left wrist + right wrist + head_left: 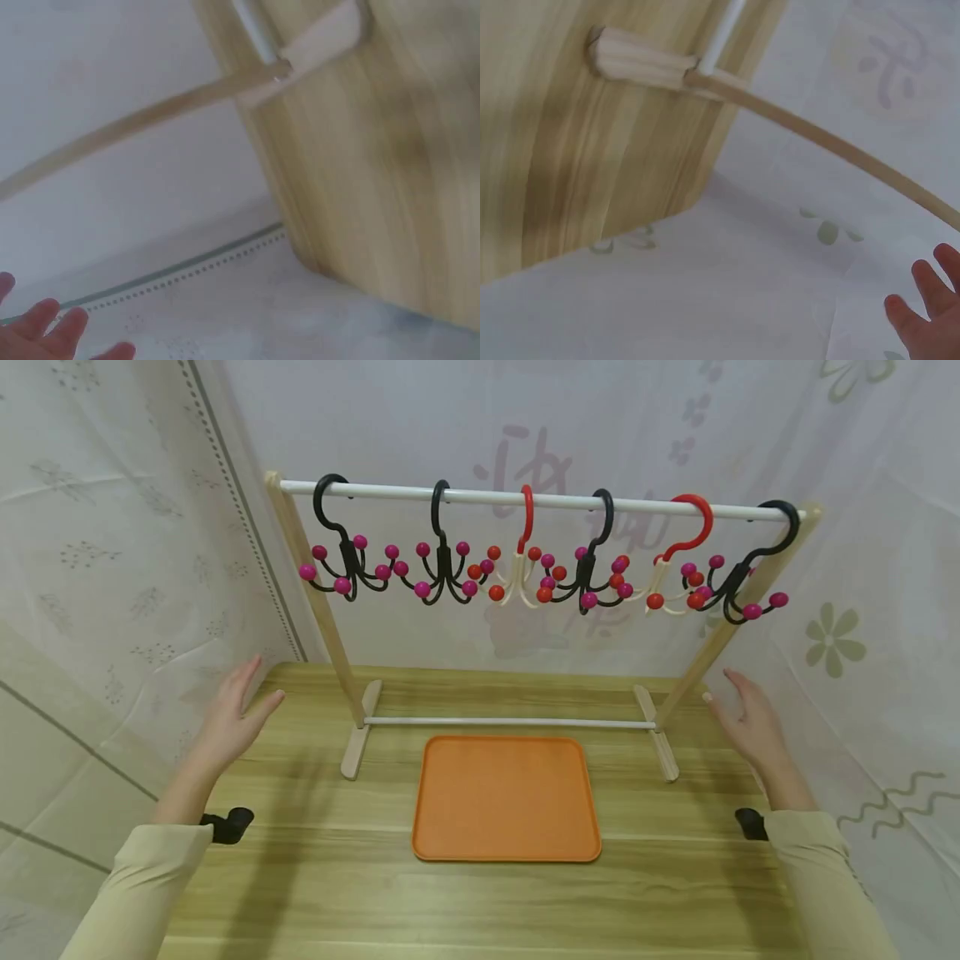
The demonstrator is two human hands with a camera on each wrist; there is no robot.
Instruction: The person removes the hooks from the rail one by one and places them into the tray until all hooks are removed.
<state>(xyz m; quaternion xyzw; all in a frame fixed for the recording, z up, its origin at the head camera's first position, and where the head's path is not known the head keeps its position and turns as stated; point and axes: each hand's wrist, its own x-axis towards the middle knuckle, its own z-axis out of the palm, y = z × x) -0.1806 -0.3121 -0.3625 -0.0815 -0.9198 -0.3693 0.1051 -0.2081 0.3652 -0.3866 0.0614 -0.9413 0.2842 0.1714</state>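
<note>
My left hand [231,717] is held in the air left of a wooden rack, fingers extended and nothing in it. On the other side, my right hand [752,731] hovers by the right post, also holding nothing. Several multi-arm hook hangers hang from the rack's white top rod [480,496]: black ones with magenta balls, such as the leftmost black hanger [348,560], and cream ones with red hooks and red balls, such as the middle cream hanger [519,578]. An orange tray [506,797] lies flat in front of the rack. Only fingertips of the left hand show in its wrist view.
The rack's left post [322,610] and right post [705,664] stand on wooden feet, joined by a low white bar [510,722]. Patterned white curtains [420,427] surround the wood-grain table [480,902] at the back and sides.
</note>
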